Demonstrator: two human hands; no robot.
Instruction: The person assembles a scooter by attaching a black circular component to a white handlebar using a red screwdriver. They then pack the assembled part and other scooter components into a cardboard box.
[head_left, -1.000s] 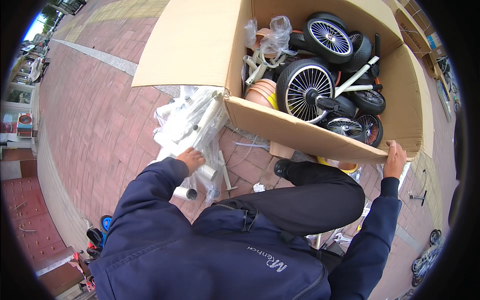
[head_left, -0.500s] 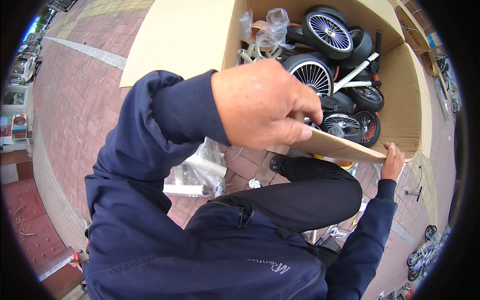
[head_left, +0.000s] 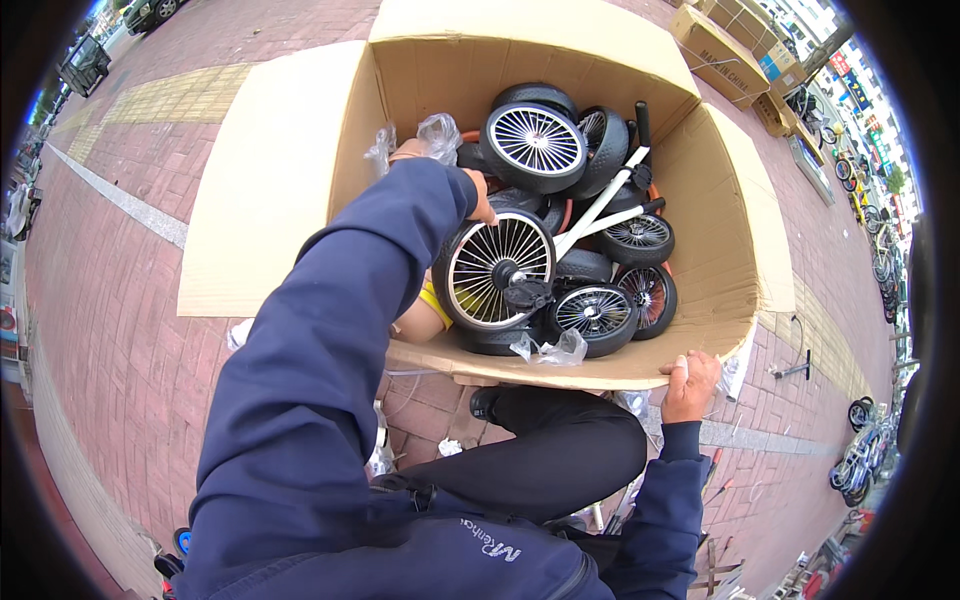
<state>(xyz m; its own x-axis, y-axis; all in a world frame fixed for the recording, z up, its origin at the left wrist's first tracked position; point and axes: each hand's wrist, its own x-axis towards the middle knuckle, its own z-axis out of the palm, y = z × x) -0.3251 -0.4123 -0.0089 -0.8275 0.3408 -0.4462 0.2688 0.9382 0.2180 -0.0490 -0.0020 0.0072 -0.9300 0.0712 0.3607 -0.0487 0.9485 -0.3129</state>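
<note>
A spoked wheel (head_left: 470, 310) with a black tyre and a black pedal at its hub leans in a large cardboard box (head_left: 740, 200). My left hand (head_left: 482, 198) reaches over it, fingers curled at the top of its tyre; part of the hand hides behind the sleeve. At the box's near right corner, my right hand (head_left: 690, 385) pinches the cardboard edge. Behind the wheel lie another large wheel (head_left: 535, 140), a white tube frame (head_left: 605, 200) with black ends, and several smaller spoked wheels (head_left: 597, 312).
Clear plastic wrap (head_left: 565, 348) lies along the box's near side. A wide flap (head_left: 270, 180) folds out on the left. Brick paving (head_left: 110, 320) surrounds the box. Cartons (head_left: 715, 55) stand beyond it, and bicycles (head_left: 860, 455) are at the right.
My left hand has gone from above the near flap into the box, onto the wheel. The box sits lower and further left in view. My right hand still holds its edge.
</note>
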